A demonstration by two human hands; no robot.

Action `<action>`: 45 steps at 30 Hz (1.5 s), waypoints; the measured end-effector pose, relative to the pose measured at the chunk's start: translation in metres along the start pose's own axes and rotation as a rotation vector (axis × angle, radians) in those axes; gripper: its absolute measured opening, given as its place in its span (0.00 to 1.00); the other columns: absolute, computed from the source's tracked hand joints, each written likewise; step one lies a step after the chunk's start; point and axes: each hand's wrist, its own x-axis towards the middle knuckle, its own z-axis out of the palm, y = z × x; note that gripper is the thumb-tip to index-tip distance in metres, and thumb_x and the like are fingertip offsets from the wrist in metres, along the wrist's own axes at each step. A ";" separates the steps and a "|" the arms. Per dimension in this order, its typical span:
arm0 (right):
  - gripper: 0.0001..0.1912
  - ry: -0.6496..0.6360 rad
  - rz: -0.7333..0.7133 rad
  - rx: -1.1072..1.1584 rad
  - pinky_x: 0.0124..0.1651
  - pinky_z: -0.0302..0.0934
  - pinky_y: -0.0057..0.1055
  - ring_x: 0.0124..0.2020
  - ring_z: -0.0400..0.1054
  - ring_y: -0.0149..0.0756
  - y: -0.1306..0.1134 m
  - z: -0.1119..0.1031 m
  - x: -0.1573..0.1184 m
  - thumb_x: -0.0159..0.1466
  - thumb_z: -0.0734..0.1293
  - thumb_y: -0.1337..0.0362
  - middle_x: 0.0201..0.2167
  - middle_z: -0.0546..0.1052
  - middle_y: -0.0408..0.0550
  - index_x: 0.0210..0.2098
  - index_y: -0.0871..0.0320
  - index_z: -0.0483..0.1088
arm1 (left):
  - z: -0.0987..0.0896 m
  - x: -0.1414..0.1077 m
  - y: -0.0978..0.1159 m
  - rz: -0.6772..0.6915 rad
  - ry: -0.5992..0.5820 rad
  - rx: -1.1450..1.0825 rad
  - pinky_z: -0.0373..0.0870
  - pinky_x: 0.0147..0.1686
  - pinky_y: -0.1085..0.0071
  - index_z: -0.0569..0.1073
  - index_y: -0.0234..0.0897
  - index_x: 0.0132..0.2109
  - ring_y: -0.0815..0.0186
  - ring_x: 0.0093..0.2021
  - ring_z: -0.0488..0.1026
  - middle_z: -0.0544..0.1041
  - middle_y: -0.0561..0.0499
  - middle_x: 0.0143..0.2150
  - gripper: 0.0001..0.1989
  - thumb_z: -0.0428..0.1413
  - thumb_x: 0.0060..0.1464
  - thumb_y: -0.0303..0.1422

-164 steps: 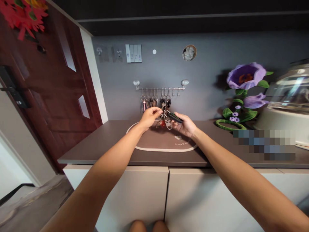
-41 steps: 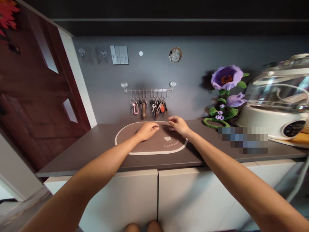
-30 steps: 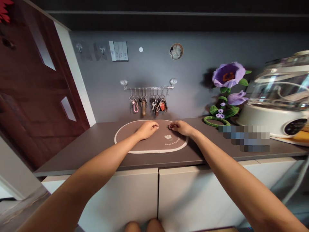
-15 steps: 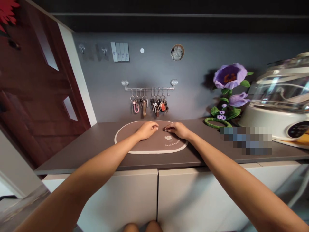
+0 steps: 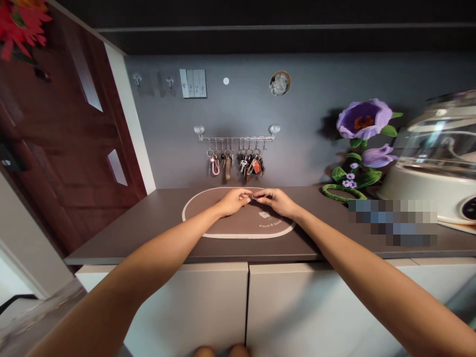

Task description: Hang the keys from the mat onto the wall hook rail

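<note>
Over the brown oval mat (image 5: pixel 219 225) my two hands meet, fingertip to fingertip. My right hand (image 5: pixel 278 202) pinches a small dark, shiny object (image 5: pixel 253 197), too small to name. From the other side, the curled fingers of my left hand (image 5: pixel 234 202) close at the same spot. What exactly the left fingertips grip is partly hidden. Behind the hands, several bunches of keys (image 5: pixel 243 166) hang on rings from a clear hook rail (image 5: pixel 238 139) on the wall.
The mat lies on a dark countertop (image 5: pixel 126 233) above white cabinet doors (image 5: pixel 193 292). At right stand a purple artificial flower (image 5: pixel 364 121) with a green ring base (image 5: pixel 338 192) and a white appliance with a clear cover (image 5: pixel 420 186). A dark red door (image 5: pixel 74 173) is at left.
My hands have come together: the gap between their fingertips has closed around the small object. The whole view has shifted slightly, so the scene sits further right.
</note>
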 end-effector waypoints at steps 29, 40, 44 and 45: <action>0.19 0.070 0.110 0.291 0.41 0.61 0.30 0.34 0.66 0.29 -0.013 0.008 -0.001 0.56 0.62 0.53 0.36 0.72 0.48 0.40 0.61 0.66 | -0.006 0.002 0.022 0.068 0.264 -0.086 0.65 0.28 0.75 0.71 0.30 0.34 0.72 0.26 0.67 0.73 0.51 0.26 0.08 0.54 0.45 0.30; 0.15 0.171 0.040 0.256 0.36 0.60 0.28 0.29 0.63 0.28 -0.025 0.011 0.002 0.56 0.61 0.52 0.28 0.68 0.43 0.31 0.59 0.63 | -0.001 0.001 0.022 0.098 0.246 -0.121 0.67 0.29 0.74 0.71 0.30 0.35 0.72 0.26 0.68 0.73 0.51 0.27 0.08 0.53 0.46 0.31; 0.15 0.192 0.013 0.153 0.37 0.59 0.28 0.31 0.62 0.30 -0.027 0.009 0.002 0.58 0.59 0.52 0.28 0.68 0.43 0.31 0.58 0.62 | 0.000 0.000 0.022 0.136 0.243 -0.064 0.68 0.31 0.73 0.72 0.31 0.37 0.70 0.29 0.69 0.74 0.49 0.30 0.10 0.53 0.47 0.32; 0.14 0.204 0.011 0.129 0.38 0.59 0.29 0.31 0.62 0.30 -0.027 0.008 0.002 0.58 0.58 0.52 0.28 0.68 0.43 0.31 0.58 0.62 | 0.000 -0.001 0.022 0.146 0.238 -0.052 0.68 0.32 0.73 0.72 0.31 0.39 0.70 0.30 0.70 0.74 0.49 0.31 0.12 0.53 0.48 0.33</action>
